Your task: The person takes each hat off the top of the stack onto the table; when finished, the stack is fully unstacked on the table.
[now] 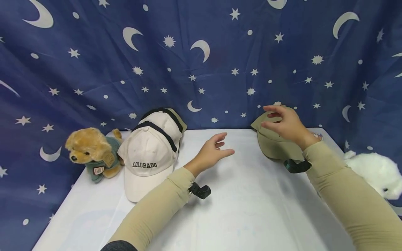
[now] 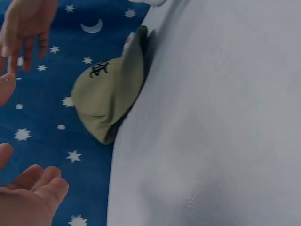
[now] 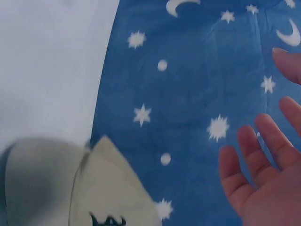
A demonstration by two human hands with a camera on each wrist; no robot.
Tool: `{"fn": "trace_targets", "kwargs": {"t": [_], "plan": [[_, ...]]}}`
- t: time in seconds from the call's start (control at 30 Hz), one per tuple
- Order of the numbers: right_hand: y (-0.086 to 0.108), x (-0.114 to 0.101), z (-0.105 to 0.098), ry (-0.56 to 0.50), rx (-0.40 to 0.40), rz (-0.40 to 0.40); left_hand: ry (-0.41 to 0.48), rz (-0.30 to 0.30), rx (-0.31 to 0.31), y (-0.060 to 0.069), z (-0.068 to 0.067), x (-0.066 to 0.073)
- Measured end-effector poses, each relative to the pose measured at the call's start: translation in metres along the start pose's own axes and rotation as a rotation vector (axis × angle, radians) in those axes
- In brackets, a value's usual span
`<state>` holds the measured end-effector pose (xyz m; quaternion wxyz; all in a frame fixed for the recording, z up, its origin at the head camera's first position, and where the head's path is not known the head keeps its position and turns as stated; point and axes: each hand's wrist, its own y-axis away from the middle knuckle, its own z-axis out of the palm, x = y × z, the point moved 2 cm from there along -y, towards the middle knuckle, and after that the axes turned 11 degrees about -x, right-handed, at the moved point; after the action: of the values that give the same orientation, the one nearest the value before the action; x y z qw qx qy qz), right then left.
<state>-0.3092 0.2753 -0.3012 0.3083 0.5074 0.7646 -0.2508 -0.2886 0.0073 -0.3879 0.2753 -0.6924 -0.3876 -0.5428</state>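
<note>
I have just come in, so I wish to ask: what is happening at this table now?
A person has both arms over the white table, and neither hand holds anything. The right hand is raised by the olive cap at the back edge, apart from it, and the left hand hovers nearer the middle, fingers loose. On the left, a cream COLORADO cap lies in front of other caps, beside a plush dog. A white plush toy is at the far right.

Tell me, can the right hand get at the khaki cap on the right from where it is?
Probably yes: the right hand is empty and close to the khaki cap, with no other object visible between them. The right wrist view shows a gap left to cross.
</note>
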Motion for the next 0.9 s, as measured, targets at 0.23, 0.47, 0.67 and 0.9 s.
{"fn": "trace_targets", "kwargs": {"t": [0.23,0.47,0.67,0.9], "plan": [[0.006,-0.018,0.024,-0.049,0.01,-0.094,-0.019,0.013,0.01,0.038,-0.015,-0.002],[0.002,-0.031,0.053,-0.071,-0.054,-0.101,-0.061,0.056,0.097,0.08,-0.036,-0.008],[-0.006,-0.038,0.078,-0.068,-0.094,-0.135,-0.09,0.056,0.153,0.115,-0.057,-0.011],[-0.019,-0.051,0.116,-0.097,-0.161,-0.159,-0.09,0.023,0.231,0.157,-0.083,-0.031]]}}
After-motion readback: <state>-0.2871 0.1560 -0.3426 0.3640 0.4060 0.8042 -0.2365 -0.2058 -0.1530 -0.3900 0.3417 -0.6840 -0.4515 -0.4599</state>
